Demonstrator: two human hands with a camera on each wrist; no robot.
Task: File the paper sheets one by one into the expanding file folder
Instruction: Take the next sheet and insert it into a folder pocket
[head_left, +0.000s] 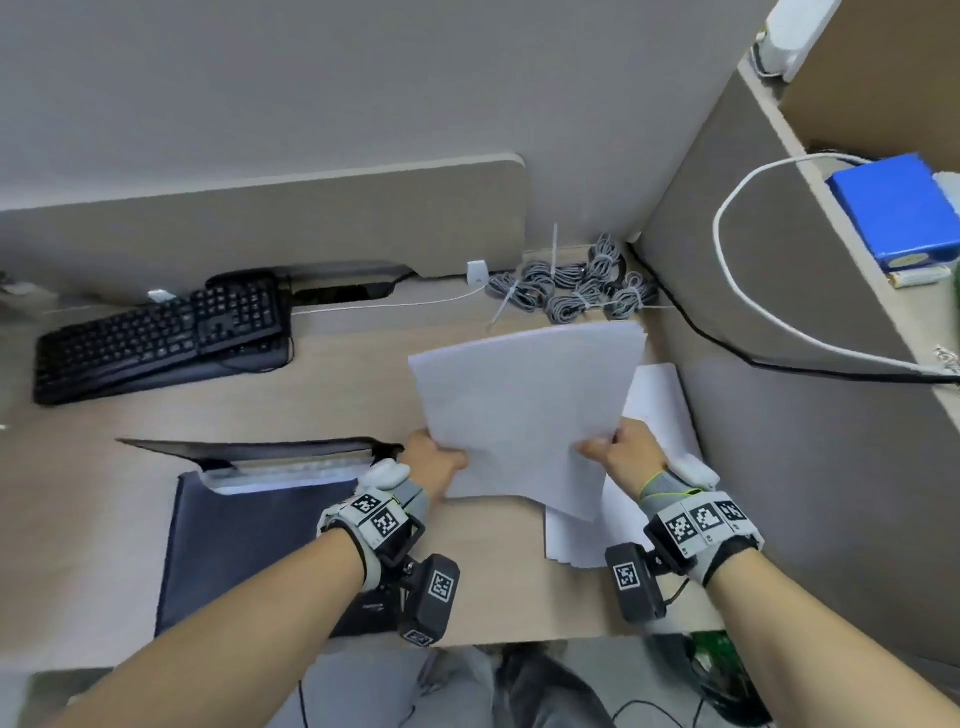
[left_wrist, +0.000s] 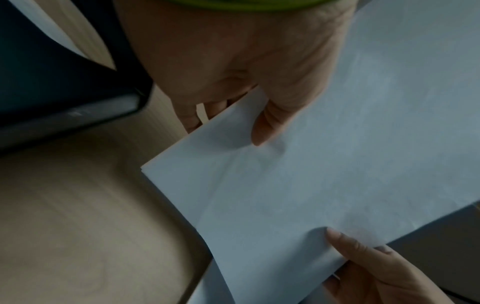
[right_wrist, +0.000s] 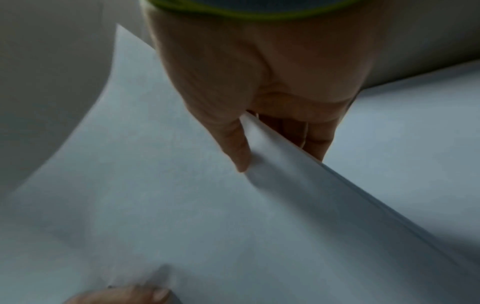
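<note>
Two hands hold one white paper sheet (head_left: 524, 410) above the counter (head_left: 332, 410) in the head view: the left hand (head_left: 434, 462) pinches its near left edge, the right hand (head_left: 631, 452) its near right edge. Under it, a stack of paper sheets (head_left: 660, 405) lies near the counter's right edge. The dark expanding file folder (head_left: 249, 540) lies open at the near left; a black keyboard (head_left: 161, 338) sits toward the far left corner.

From the left wrist, the thumb (left_wrist: 272, 121) presses on top of the sheet, fingers beneath, folder just beside.

From the right wrist, the thumb (right_wrist: 236, 144) lies on top, fingers under the curled edge.
</note>
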